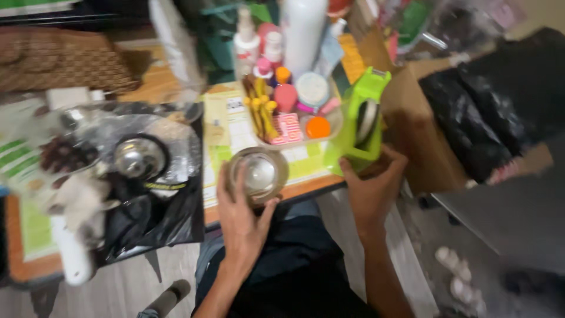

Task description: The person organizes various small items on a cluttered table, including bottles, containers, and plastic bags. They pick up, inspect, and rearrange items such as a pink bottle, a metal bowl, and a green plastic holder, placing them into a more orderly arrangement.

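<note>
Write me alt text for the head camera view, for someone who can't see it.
Seen from above, a person's left hand cups a small round metal bowl at the edge of a cluttered table, while the right hand grips the base of a green tape dispenser. Behind them sits a tray of bottles and jars; black plastic bags lie to the left.

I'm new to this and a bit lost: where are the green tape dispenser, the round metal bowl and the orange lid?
green tape dispenser [360,126], head view, its side wall.
round metal bowl [259,174], head view, its inside.
orange lid [318,127], head view, its top.
</note>
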